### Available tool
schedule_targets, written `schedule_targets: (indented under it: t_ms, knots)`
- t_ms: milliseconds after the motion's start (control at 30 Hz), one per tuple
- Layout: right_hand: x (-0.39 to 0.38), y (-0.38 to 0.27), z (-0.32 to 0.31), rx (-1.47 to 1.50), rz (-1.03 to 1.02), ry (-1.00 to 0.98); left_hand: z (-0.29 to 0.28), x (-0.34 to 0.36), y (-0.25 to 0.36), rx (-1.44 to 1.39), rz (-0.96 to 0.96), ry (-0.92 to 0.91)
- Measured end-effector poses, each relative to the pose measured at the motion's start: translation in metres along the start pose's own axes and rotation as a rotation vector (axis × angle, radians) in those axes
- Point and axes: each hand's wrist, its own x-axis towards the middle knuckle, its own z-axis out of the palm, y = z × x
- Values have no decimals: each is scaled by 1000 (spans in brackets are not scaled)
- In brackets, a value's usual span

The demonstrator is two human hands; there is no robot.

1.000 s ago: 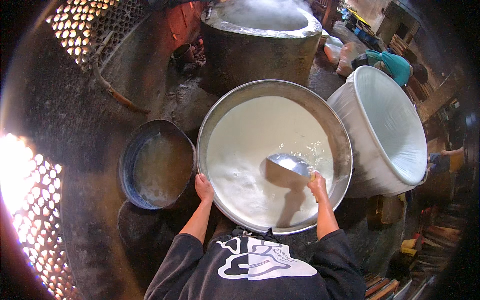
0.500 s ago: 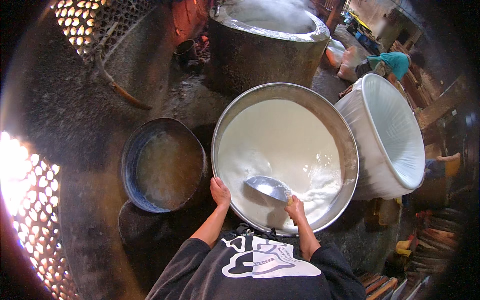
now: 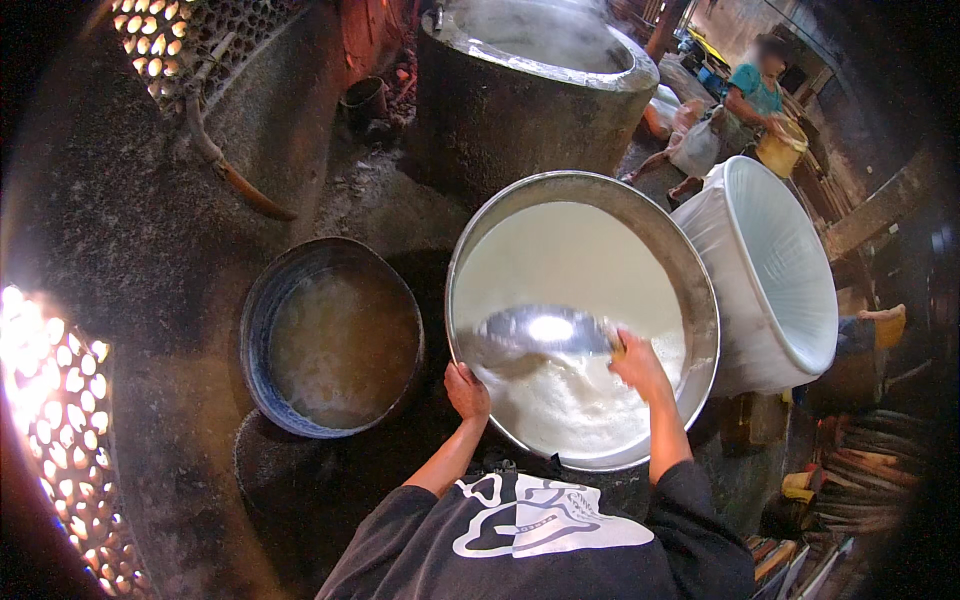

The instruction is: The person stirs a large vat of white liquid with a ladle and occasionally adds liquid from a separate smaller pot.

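A wide metal basin (image 3: 583, 181) of creamy white liquid (image 3: 570, 245) stands right in front of me. At its near left rim, my left hand (image 3: 467, 391) is closed, fingers over the edge. My right hand (image 3: 641, 365) grips the short yellowish handle of a big metal ladle (image 3: 545, 328). The ladle's shiny bowl points left and looks smeared by motion over the liquid; whether it touches the surface I cannot tell. Below it, the near part of the liquid is foamy.
To the left sits a dark blue tub (image 3: 262, 395) of brownish liquid. On the right stands a cloth-lined white tub (image 3: 780, 265). Steam rises from a large round vat (image 3: 500, 125) at the back. Far right, another person (image 3: 752, 98) holds a yellow bucket (image 3: 782, 148); firewood (image 3: 870, 470) is stacked nearer.
My right hand and the ladle have moved up and slightly right, with the bowl turned. My left hand still grips the rim. The other person has straightened up and now holds the bucket.
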Motion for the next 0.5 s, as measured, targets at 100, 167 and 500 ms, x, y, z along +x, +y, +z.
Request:
schedule_targets:
  t_ms: [100, 167, 500]
  knots:
    - [71, 12, 23, -378, -450, 394, -1, -3, 14, -10, 24, 27]
    - [102, 11, 35, -348, -357, 378, 1, -3, 13, 10, -8, 21]
    - [91, 88, 79, -347, -82, 121, 7, -1, 4, 79, 46, 101]
